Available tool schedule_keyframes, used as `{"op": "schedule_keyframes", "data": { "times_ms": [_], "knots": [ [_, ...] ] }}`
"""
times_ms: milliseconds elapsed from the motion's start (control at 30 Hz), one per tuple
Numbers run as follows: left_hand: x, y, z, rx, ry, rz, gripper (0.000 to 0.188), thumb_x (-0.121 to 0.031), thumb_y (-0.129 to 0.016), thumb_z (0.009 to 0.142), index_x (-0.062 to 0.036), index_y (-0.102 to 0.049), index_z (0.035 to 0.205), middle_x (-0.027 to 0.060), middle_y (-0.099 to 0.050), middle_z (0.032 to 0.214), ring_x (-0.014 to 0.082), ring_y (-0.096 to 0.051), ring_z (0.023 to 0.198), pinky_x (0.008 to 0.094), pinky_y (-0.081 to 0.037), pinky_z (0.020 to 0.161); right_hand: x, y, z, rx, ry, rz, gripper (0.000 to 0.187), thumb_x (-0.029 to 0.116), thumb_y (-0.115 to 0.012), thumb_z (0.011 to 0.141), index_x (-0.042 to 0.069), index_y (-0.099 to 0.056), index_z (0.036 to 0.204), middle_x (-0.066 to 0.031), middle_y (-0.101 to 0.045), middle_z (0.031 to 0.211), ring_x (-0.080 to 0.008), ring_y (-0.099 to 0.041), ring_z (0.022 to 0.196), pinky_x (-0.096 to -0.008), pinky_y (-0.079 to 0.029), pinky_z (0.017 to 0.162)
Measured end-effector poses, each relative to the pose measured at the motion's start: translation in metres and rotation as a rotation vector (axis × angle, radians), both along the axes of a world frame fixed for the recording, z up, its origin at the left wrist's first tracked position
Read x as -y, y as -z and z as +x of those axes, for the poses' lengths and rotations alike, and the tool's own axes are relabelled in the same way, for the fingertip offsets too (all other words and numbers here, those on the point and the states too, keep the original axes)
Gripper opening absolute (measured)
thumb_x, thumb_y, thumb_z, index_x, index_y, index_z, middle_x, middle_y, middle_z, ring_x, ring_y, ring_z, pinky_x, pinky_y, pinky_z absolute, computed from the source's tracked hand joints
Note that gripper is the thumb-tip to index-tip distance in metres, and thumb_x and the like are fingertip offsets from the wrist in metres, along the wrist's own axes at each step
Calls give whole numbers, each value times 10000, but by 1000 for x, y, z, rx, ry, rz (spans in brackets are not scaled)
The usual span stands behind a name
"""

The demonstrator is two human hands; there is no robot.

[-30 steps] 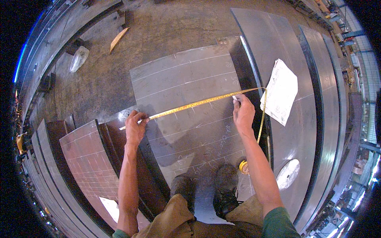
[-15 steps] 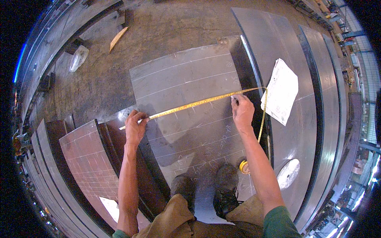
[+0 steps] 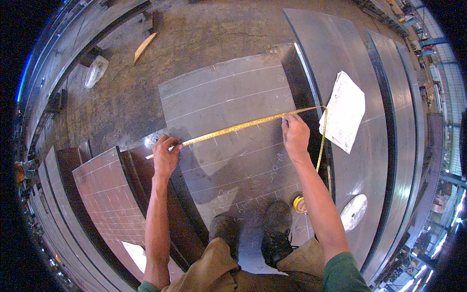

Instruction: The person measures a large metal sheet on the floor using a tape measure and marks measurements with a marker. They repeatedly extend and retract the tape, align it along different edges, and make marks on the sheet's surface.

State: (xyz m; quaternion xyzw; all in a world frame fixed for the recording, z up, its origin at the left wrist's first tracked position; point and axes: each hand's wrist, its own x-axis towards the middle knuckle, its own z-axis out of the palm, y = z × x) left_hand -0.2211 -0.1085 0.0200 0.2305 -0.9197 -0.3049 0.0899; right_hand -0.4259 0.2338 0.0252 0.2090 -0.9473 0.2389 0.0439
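Observation:
A yellow tape measure blade [image 3: 228, 130] stretches across a grey steel plate [image 3: 224, 92] marked with white lines and short ticks. My left hand [image 3: 166, 155] is closed on the blade near its pale end, which sticks out past the plate's left edge. Over the plate's right side, my right hand [image 3: 296, 132] is pinched against the blade's near edge, with a small white piece like chalk mostly hidden at the fingertips. Beyond it the blade bends at the neighbouring plate and runs back toward the round yellow tape case [image 3: 300, 205], beside my right forearm.
White paper sheets [image 3: 344, 112] and a pale disc [image 3: 353, 212] lie on the long steel plate [image 3: 335, 53] at right. A reddish plate [image 3: 109, 194] with grid lines stands at left. Dark gaps separate the plates. My boots [image 3: 278, 228] stand on the marked plate.
My right hand has shifted slightly left and up along the blade, and its white piece shows less. The left hand and the tape stay nearly in place.

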Motion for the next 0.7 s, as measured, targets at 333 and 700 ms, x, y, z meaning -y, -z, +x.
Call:
{"op": "schedule_keyframes", "data": {
  "times_ms": [333,700],
  "knots": [
    [3,3,1,2,6,72,144,-48,-767,734,-30,-715,867,121,-603,813,320,-630,788,412,-484,720,8,-2,-15,17,-60,244,110,103,-601,811,5,-624,767,-211,-631,813,-427,-627,794,-499,-508,686],
    [6,6,2,-5,41,12,131,-78,-762,751,-32,-713,863,126,-613,838,342,-628,799,436,-478,724,-4,-94,-10,276,-199,810,161,94,-680,702,9,-725,831,-229,-710,873,-386,-713,822,-469,-570,704]
  ]
}}
